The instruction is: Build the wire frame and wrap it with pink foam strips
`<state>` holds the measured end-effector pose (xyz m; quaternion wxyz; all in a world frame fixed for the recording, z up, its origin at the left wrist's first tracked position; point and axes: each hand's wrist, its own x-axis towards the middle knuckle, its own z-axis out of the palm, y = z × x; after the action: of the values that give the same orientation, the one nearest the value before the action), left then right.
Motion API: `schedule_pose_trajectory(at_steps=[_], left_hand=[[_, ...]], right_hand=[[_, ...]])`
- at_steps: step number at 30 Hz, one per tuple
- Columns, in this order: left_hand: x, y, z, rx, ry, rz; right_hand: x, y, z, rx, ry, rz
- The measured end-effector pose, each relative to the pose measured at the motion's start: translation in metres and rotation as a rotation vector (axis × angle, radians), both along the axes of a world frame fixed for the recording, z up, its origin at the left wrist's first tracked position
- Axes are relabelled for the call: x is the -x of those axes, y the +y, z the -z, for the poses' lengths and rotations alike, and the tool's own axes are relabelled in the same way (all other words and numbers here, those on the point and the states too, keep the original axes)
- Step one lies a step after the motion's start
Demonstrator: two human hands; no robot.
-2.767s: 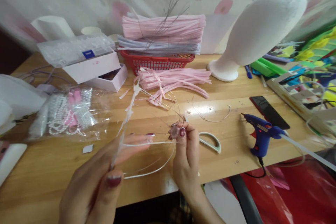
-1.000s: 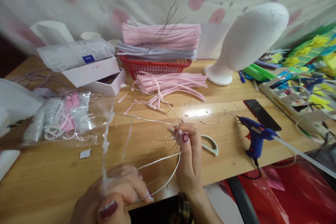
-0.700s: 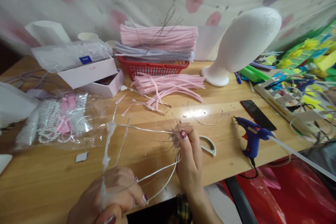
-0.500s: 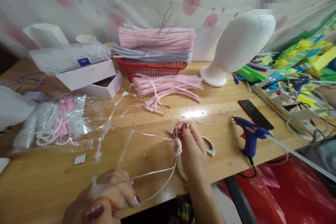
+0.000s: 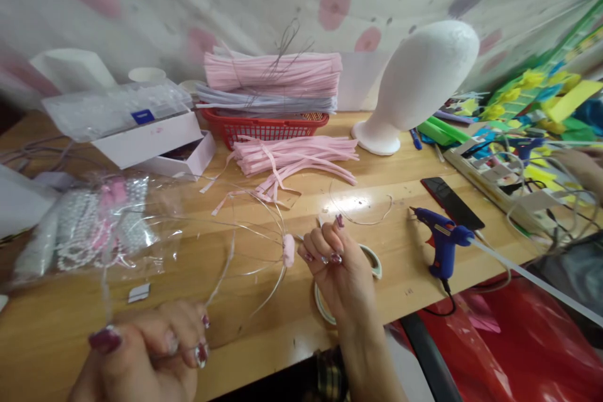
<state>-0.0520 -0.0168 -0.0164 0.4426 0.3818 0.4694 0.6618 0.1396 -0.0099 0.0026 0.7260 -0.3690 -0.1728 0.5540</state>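
My left hand (image 5: 151, 345), at the lower left, is closed on a thin wire frame with several loops reaching toward the middle of the table. A pink wrapped piece (image 5: 288, 250) sits on the frame's right side. Just right of it is my right hand (image 5: 339, 260), fingers curled in and apart from the pink piece. What lies inside those fingers, if anything, is hidden. Behind my right wrist lies a pale curved thing (image 5: 372, 260), partly covered. The wire and its pale strips are blurred near my left hand.
Pink strips (image 5: 296, 156) lie before a red basket (image 5: 268, 130) holding more bundles. A white foam head (image 5: 424, 75) stands behind. At right are a blue glue gun (image 5: 440, 239), a phone (image 5: 452, 202) and a power strip (image 5: 499, 185). Bagged beads (image 5: 89, 226) lie left.
My left hand has moved left and down, drawing the wire frame and its pink piece leftward. My right hand has come away from the pink piece and its fingers have curled in.
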Motion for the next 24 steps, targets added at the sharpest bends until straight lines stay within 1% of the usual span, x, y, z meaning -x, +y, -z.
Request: schedule_pose_trajectory(at_steps=[1,3,5,6,8,9,11,14,16,18,20,22,24], left_hand=[[-0.002,0.001,-0.003,0.001,-0.028,-0.002],[-0.006,0.004,-0.01,0.022,-0.043,-0.022],[-0.01,0.005,-0.017,0.034,-0.047,-0.014],[-0.011,0.006,-0.019,0.034,-0.052,-0.003],[-0.013,0.006,-0.022,0.028,-0.066,0.022],[-0.014,0.006,-0.022,0.025,-0.069,0.042],[-0.017,0.005,-0.023,0.019,-0.062,0.075],[-0.021,0.002,-0.022,-0.034,-0.033,0.099],[-0.02,-0.001,-0.019,-0.106,0.003,0.125],[-0.015,-0.003,-0.013,-0.189,0.079,0.226],[-0.007,-0.005,-0.006,-0.242,0.167,0.344],[0.002,-0.006,0.002,-0.278,0.212,0.417],[0.006,-0.007,0.007,-0.336,0.208,0.456]], right_hand=[[0.001,-0.001,0.001,-0.021,-0.073,0.015],[0.004,-0.004,0.004,-0.071,-0.267,0.099],[0.005,-0.009,0.007,-0.094,-0.55,0.183],[0.005,-0.012,0.009,-0.095,-0.721,0.194],[0.005,-0.016,0.011,-0.094,-1.05,0.151],[0.005,-0.017,0.011,-0.098,-1.18,0.12],[0.005,-0.019,0.009,-0.111,-1.345,0.099],[0.005,-0.02,0.007,-0.104,-1.417,0.124],[0.004,-0.02,0.008,-0.091,-1.353,0.106],[0.002,-0.02,0.01,-0.081,-1.262,0.091],[-0.002,-0.018,0.012,-0.072,-1.216,0.1],[-0.005,-0.017,0.013,-0.082,-1.219,0.091],[-0.006,-0.016,0.012,-0.097,-1.225,0.068]])
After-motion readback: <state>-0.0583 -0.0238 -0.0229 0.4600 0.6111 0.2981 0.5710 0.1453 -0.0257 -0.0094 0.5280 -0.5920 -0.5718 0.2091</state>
